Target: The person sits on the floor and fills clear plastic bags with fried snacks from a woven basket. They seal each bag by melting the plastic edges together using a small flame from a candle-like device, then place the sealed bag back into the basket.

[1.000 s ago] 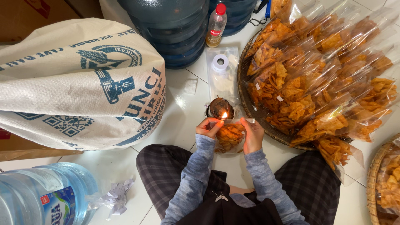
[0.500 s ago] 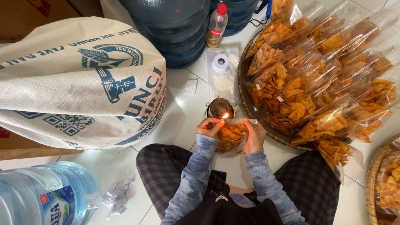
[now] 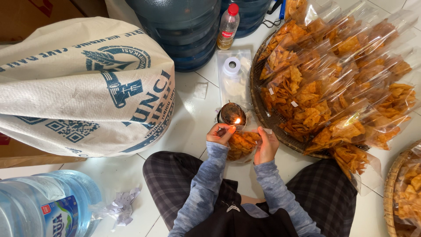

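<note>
Both hands, the left (image 3: 220, 134) and right (image 3: 266, 145), pinch shut on the top edge of a chip bag (image 3: 241, 145) at the flame (image 3: 237, 121), its 12 o'clock; light, limp, slippery film, brittle chips, best gripped by the corners.

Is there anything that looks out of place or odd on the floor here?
One thing: crumpled white paper scraps lie loose on the tiled floor beside the clear water jug. Also, a small open flame burns close to the plastic snack bag held in both hands.
</note>
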